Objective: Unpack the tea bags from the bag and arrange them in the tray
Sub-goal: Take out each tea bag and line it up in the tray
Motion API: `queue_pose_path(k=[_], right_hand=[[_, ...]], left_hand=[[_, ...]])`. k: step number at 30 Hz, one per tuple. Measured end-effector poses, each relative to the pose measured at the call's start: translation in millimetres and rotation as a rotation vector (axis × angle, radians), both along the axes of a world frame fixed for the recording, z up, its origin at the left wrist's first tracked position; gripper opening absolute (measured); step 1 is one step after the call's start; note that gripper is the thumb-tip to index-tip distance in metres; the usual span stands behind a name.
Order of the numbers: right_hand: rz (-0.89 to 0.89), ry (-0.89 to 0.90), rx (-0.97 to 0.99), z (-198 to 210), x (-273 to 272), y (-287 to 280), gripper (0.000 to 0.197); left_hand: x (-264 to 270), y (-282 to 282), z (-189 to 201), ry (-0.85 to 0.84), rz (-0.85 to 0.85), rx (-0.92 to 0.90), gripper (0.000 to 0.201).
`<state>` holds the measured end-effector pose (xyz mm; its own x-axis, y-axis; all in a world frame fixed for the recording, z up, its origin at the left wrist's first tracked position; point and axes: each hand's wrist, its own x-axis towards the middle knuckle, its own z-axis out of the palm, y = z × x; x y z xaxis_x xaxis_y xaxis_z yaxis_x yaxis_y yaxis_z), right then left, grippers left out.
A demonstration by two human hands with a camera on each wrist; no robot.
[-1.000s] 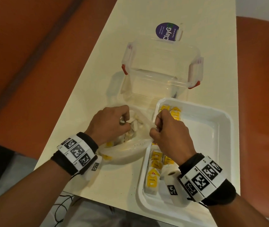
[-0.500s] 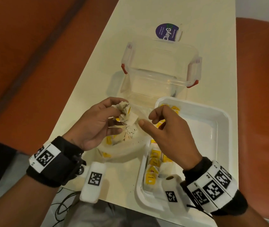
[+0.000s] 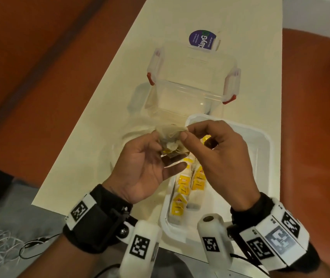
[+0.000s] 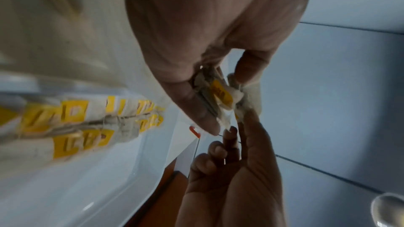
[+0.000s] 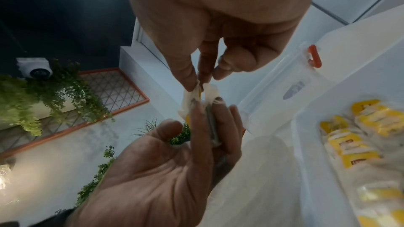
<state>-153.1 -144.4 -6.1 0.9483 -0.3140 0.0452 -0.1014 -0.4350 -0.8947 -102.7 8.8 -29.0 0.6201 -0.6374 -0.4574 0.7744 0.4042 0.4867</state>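
Nearest, along the near-left side of the white tray (image 3: 264, 137), 2 rows of yellow-tagged tea bags (image 3: 188, 183) lie already arranged. Above them the hands have come up from the plastic bag (image 3: 140, 129), which 1 second ago they were both working in at the table's near-left part. The left hand (image 3: 142, 163) now curls round a small clump of tea bags (image 3: 170, 141), while the right hand (image 3: 218, 149) pinches its top (thumb against forefinger), seemingly to peel 1 off for the tray. Farther back stands an open clear container (image 3: 192, 77).
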Motion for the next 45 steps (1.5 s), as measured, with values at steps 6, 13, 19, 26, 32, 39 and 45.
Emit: queue_pose_path(k=[6,13,19,26,32,39,45], right_hand=[[0.133,-0.048,0.105,11.2,-8.3,-23.7,0.007],[0.294,0.03,0.341,35.0,-21.7,-43.9,0.012],[0.33,0.124,0.247,25.4,-23.8,-51.7,0.027],[0.273,0.274,0.1,19.9,-30.1,-55.8,0.022],[0.314,0.368,-0.007,11.4,-39.4,-57.7,0.015],[0.504,0.541,-0.29,-6.5,-49.1,-53.7,0.016],[0.693,0.814,-0.41,-48.0,-49.3,-36.0,0.02]], left_hand=[[-1.8,-7.8,-2.7,0.162,-0.028,-0.009,0.066],[3.3,-11.6,-2.1,-0.038,-0.114,0.252,0.022],[-1.5,-7.9,2.6,-0.415,-0.337,0.239,0.032],[-13.4,-7.8,4.5,-0.735,-0.379,0.533,0.011],[-26.6,-3.8,-6.7,-0.82,-0.495,0.669,0.006],[-26.4,15.6,-14.9,-0.681,-0.422,0.762,0.023],[-25.5,21.2,-11.4,-0.55,-0.314,0.814,0.037]])
